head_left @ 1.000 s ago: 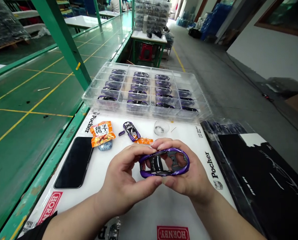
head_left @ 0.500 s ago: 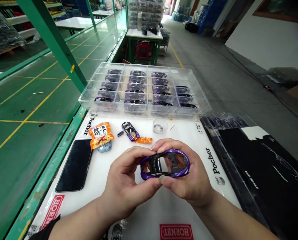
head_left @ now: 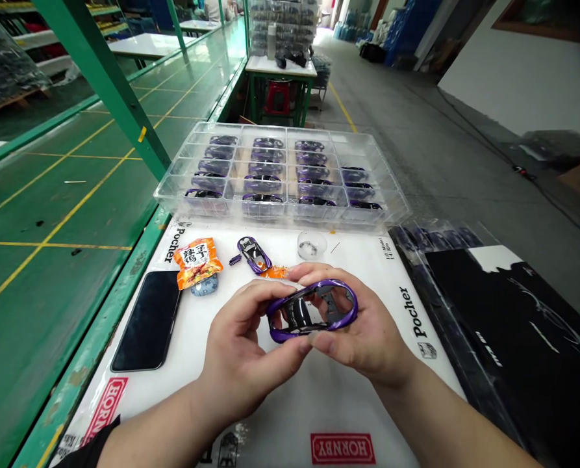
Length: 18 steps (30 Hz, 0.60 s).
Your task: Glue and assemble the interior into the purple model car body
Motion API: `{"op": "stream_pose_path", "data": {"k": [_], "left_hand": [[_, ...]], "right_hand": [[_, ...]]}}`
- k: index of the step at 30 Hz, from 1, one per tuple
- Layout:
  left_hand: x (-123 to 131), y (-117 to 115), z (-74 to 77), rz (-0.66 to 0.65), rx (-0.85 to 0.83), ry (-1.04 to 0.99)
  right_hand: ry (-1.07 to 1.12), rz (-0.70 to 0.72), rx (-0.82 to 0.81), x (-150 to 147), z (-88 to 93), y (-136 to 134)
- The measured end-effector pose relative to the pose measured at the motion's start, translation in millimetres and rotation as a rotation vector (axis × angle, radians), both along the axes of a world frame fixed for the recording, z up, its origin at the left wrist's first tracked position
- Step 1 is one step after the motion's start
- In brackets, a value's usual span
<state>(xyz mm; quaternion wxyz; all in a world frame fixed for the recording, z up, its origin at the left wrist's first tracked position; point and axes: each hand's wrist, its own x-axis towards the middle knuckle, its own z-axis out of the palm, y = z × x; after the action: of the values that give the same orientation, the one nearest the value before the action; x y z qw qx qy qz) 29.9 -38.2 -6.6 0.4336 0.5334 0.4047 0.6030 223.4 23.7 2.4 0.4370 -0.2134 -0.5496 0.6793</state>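
The left hand (head_left: 243, 354) and right hand (head_left: 362, 325) are closed on a purple model car body shell (head_left: 290, 318), fingers and thumbs gripping its rim from either end. The shell is held above the middle of the white printed mat (head_left: 290, 416), nearer its far edge than its near edge.

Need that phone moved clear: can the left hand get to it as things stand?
Probably yes, once it lets go. The left hand is holding the purple car body shell, but nothing appears to lie between it and the black phone, so the way looks free.
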Motion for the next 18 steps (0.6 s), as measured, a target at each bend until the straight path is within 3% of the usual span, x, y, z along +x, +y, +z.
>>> {"op": "stream_pose_path", "data": {"k": [8, 18], "left_hand": [[-6.8, 2.0, 0.6, 0.031, 0.223, 0.217], [0.6, 0.4, 0.8, -0.009, 0.102, 0.114]], "right_hand": [[-0.021, 0.046, 0.049, 7.7, 1.8, 2.1], [-0.021, -0.066, 0.135, 1.6, -2.9, 2.2]]}}
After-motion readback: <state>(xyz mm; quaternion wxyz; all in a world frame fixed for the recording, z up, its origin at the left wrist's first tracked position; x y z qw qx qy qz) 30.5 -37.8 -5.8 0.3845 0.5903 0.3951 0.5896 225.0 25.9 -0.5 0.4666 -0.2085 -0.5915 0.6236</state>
